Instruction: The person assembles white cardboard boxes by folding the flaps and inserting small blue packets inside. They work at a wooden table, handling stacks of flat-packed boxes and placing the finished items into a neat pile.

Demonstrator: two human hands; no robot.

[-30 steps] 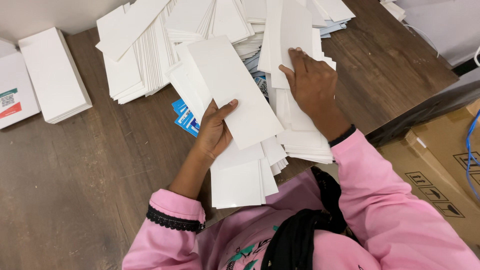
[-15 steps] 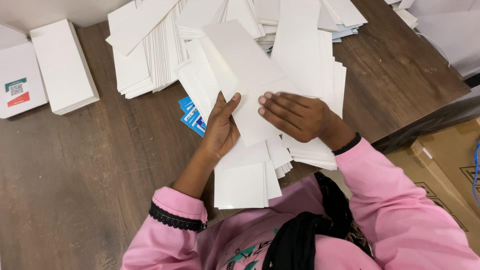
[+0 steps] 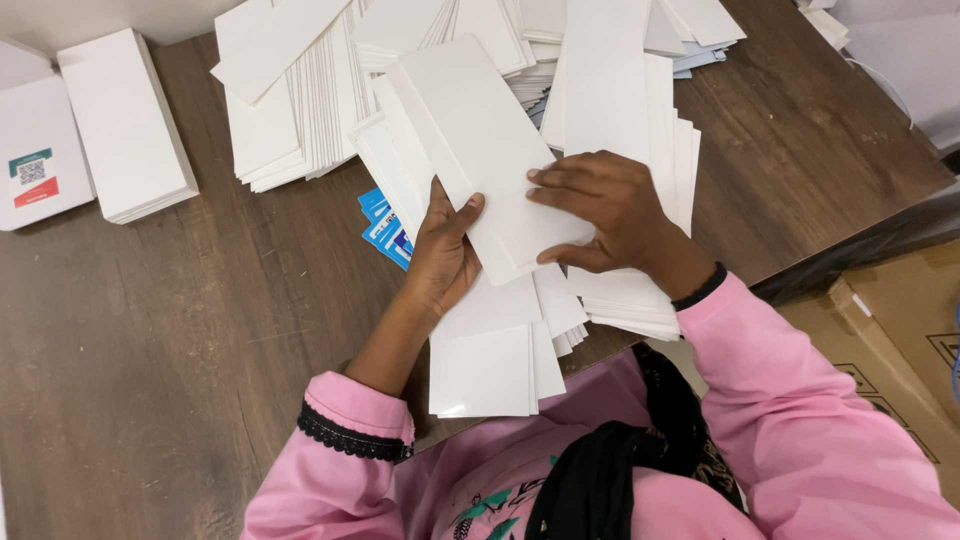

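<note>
My left hand (image 3: 443,252) holds a thin stack of long white cards (image 3: 478,140) by its lower left edge, thumb on top. My right hand (image 3: 603,207) rests flat on the lower right end of the same stack, fingers spread over the top card. Under the hands lies a loose pile of white cards (image 3: 495,355) reaching the table's near edge. Blue printed cards (image 3: 385,228) peek out beneath the stack, left of my left thumb.
More fanned piles of white cards (image 3: 300,110) cover the back of the dark wooden table (image 3: 160,350). A neat white stack (image 3: 125,125) and a white box with a coloured label (image 3: 35,160) sit far left. Cardboard boxes (image 3: 900,340) stand at the right.
My right hand came down from the far card pile onto the held stack. The stack has shifted slightly toward me between both hands.
</note>
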